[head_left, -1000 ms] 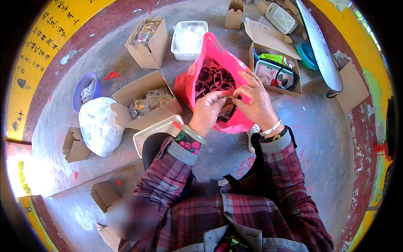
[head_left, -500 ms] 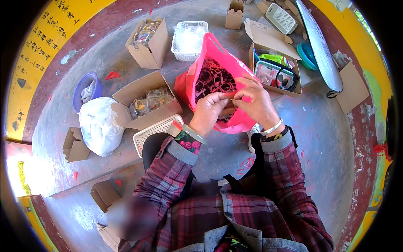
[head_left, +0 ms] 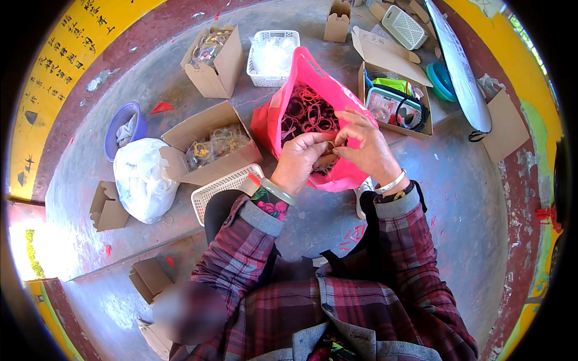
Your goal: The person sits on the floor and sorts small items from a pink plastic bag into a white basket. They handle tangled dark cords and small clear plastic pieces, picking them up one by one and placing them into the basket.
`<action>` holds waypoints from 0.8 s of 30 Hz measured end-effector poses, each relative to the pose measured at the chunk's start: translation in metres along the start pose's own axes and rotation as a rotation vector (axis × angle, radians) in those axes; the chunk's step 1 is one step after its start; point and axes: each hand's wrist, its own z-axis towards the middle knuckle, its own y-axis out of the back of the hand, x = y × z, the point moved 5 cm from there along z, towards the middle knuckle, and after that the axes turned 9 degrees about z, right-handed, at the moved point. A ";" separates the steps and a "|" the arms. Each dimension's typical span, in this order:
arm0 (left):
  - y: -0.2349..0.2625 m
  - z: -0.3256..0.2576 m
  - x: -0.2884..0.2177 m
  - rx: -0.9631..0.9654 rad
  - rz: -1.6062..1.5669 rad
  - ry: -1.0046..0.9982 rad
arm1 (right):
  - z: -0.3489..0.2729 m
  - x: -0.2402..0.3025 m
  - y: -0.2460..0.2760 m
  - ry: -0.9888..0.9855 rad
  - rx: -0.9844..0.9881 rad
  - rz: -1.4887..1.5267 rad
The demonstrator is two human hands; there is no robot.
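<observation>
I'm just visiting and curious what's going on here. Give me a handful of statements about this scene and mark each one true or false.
1. Both hands meet over the open pink bag. True: the left hand and right hand pinch something small between them there; what it is cannot be made out.
2. The pink bag is empty. False: it holds a heap of dark red rings.
3. A white plastic bag lies beside a blue bowl. True.
4. The white mesh basket beyond the pink bag is turned upside down. False: it stands upright, with clear packets inside.
5. The person wears plain blue sleeves. False: the sleeves are red plaid.
</observation>
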 end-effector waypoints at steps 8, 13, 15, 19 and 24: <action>0.000 0.003 0.004 0.017 0.031 -0.007 | -0.002 -0.003 0.000 0.009 -0.024 -0.020; 0.004 0.003 0.004 -0.018 -0.078 0.034 | 0.000 0.001 -0.003 0.035 -0.090 0.007; 0.005 0.003 0.003 -0.029 -0.123 0.030 | 0.000 0.004 -0.003 0.050 -0.130 0.007; 0.003 0.001 0.000 -0.057 -0.168 0.013 | 0.001 0.006 -0.004 0.084 -0.151 -0.022; 0.005 0.002 0.006 -0.031 -0.131 0.031 | 0.001 0.003 -0.004 0.090 -0.082 -0.061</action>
